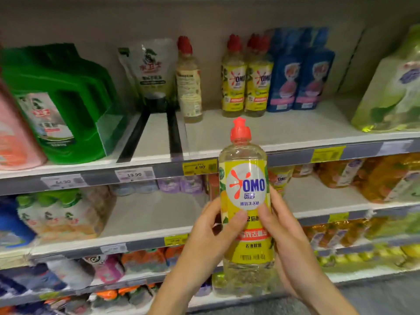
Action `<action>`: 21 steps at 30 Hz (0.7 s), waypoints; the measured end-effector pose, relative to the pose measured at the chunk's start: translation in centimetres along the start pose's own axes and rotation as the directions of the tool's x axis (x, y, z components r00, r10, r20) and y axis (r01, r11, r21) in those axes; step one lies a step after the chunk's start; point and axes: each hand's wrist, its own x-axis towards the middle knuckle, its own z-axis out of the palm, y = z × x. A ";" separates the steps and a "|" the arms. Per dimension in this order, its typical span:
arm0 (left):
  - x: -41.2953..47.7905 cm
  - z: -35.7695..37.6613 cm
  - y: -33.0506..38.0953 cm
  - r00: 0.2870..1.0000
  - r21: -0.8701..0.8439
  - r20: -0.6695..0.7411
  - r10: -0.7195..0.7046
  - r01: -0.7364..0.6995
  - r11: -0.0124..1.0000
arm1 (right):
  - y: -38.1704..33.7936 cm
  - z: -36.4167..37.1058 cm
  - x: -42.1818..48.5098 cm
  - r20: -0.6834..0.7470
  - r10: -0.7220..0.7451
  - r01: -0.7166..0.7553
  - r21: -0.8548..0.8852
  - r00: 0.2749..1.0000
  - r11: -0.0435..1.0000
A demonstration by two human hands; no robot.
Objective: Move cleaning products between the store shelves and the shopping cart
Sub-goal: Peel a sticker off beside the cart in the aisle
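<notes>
I hold a clear OMO dish soap bottle with a red cap and yellow label upright in front of the shelves. My left hand grips its left side, thumb across the label. My right hand wraps its right side, thumb on the label too. On the upper shelf behind stand two matching OMO bottles and a third red-capped bottle turned backward. No shopping cart is in view.
A green detergent jug, a white refill pouch, blue bottles and a pale green pack share the upper shelf. Bare shelf lies in front of the OMO bottles. Lower shelves carry several packed bottles and price tags.
</notes>
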 end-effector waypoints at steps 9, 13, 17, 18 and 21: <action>10.2 0.8 1.4 0.988 0.059 0.087 0.130 -0.136 0.989 | -2.9 -3.0 8.0 -0.054 -0.152 0.147 -0.079 0.987 0.986; 15.0 0.8 3.7 0.968 0.087 0.110 0.227 -0.237 0.968 | -5.0 -4.0 11.9 -0.089 -0.225 0.208 -0.165 0.970 0.964; 19.5 1.1 6.2 0.960 0.111 0.145 0.241 -0.258 0.960 | -7.7 -4.8 15.7 -0.113 -0.303 0.273 -0.218 0.946 0.937; 20.6 1.2 6.8 0.961 0.132 0.145 0.235 -0.254 0.958 | -8.4 -5.0 16.7 -0.109 -0.313 0.280 -0.240 0.944 0.929; 23.5 1.7 7.7 0.964 0.245 0.114 0.241 -0.263 0.933 | -10.1 -6.1 19.1 -0.120 -0.322 0.278 -0.286 0.939 0.917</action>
